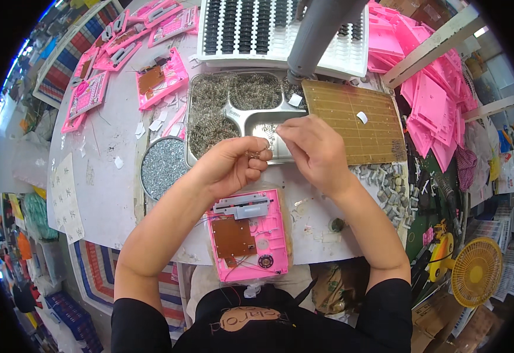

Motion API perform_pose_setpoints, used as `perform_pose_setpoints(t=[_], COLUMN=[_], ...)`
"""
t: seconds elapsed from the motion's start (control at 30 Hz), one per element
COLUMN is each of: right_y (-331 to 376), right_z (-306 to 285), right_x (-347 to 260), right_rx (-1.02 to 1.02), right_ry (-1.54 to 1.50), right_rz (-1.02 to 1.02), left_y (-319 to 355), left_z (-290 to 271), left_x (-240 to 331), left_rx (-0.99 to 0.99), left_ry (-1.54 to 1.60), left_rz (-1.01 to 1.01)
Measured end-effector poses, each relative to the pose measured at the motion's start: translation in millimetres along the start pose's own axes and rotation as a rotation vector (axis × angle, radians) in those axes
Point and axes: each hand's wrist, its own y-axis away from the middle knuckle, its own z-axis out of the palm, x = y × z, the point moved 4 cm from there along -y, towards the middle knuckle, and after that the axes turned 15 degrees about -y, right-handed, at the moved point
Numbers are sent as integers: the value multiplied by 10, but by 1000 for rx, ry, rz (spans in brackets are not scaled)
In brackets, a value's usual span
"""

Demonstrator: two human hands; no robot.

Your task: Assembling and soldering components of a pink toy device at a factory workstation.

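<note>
Pink plastic case, back open, lies flat on the white table just in front of the person; a brown circuit board, a grey strip at its top edge and a small round black part sit inside it.

Left hand: above the case, fingers curled, thumb and forefinger pinched on a small metal spring.

Right hand: just beside the left, fingertips meeting it at the same spring; fingers closed in a pinch, though whether they actually grip the spring or only touch it cannot be told at this size.

Steel tray: divided into compartments, directly behind the hands. The left and rear compartments are heaped with fine wire springs; the near right compartment is nearly bare.

Round dish: left of the tray, touching its corner, full of small silvery parts.

Perforated brown board: right of the tray, its left edge overlapping the tray rim, a white scrap lying on it.

White rack: behind the tray, rows of dark parts in it; a grey pole stands across its front.

More pink cases: spread over the far left of the table, several open with boards showing. Pink shells are stacked at far right.

Small grey cylinders: loose heap near the right forearm.

Yellow fan: lower right, off the table.
</note>
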Motion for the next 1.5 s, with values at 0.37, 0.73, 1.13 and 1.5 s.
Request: perform_pose_setpoints(t=[0.37, 0.73, 1.13, 1.5], right_y=[95, 95, -48, -247], right_z=[155, 103, 2, -57], right_x=[176, 69, -138, -23], right_rx=[-39, 111, -137, 95], right_ry=[-530, -832, -163, -708], right_rz=[726, 907, -33, 593], left_y=[63, 114, 23, 97], left_z=[213, 168, -23, 239], left_x=[72, 85, 9, 386], left_rx=[223, 206, -211, 19], left_ry=[-659, -542, 71, -398], left_rz=[503, 206, -152, 231])
